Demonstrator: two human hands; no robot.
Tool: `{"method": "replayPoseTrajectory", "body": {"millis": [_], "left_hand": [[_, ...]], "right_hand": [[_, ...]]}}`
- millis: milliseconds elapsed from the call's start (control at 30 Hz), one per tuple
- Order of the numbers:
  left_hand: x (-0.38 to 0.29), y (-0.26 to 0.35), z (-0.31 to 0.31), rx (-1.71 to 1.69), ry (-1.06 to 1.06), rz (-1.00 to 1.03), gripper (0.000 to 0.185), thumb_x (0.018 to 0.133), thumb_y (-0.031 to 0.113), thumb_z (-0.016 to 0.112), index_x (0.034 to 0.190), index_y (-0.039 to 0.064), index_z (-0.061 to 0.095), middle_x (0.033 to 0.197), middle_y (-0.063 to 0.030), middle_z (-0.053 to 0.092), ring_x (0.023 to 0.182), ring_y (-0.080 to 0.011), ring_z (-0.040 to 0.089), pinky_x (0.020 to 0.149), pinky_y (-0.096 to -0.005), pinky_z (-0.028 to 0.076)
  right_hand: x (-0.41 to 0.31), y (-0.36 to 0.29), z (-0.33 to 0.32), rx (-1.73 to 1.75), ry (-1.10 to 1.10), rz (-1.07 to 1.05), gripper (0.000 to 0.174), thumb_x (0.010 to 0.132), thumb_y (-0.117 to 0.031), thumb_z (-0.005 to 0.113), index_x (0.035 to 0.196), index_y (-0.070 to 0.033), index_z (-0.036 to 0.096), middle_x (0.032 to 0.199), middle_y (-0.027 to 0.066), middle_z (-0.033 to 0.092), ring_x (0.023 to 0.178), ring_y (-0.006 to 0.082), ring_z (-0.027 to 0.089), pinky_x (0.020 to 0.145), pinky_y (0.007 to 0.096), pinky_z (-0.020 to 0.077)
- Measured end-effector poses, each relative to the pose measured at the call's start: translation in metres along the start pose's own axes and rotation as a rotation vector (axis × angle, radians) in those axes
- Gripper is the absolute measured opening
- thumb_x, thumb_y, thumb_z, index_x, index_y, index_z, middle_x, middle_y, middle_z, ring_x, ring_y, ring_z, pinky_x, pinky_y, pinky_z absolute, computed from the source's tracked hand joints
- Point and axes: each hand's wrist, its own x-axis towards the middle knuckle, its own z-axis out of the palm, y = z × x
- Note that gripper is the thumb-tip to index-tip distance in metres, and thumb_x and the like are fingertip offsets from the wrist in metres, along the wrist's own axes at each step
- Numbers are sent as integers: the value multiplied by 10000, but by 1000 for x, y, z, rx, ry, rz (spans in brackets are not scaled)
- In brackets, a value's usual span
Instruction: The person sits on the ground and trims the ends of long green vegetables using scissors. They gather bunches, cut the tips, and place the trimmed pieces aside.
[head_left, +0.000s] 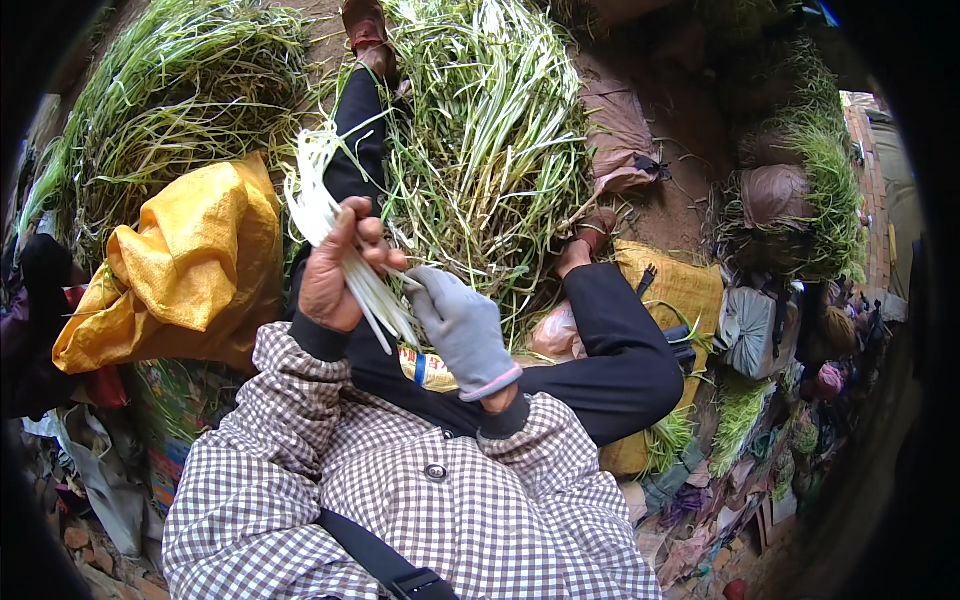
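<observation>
A bundle of long whitish-green stalks (319, 199), like chives or young garlic, is gripped in my bare left hand (346, 266). Its pale lower ends slant down past the palm, while the thinner tops bend over above the fist. My right hand (461, 326), in a grey glove with a pink cuff edge, is close beside those ends. Its fingers pinch a single thin stalk (401, 277) that reaches across from my left fingertips. Between my spread legs lies a large heap of similar tangled stalks (487, 150), with dry, brownish strands mixed in.
An orange woven sack (202, 255) bulges beside my left leg. Another heap of greens (187, 97) lies beyond it. At my right knee is a yellow woven sack (667, 289). A brown plastic sheet (619, 135) and a wrapped white bundle (750, 330) lie farther right.
</observation>
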Motion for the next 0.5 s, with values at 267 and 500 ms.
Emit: {"method": "replayPoseTrajectory", "body": {"millis": [267,500], "left_hand": [[-3,17,0,-155,12,168,260,1001,202,422,1188,42,506,867,-36,529,698,-127,569,756,-359,501],[-6,2,4,-187,-120,45,249,995,243,434,1180,101,520,899,-44,583,765,-137,608,787,-379,489]], "right_hand": [[-31,39,-44,466,304,490,210,885,-57,594,1087,-20,636,838,50,653,675,87,569,584,199,465],[4,-13,-37,477,-144,155,206,799,-24,646,1002,-2,663,835,99,631,718,168,610,667,250,483]]}}
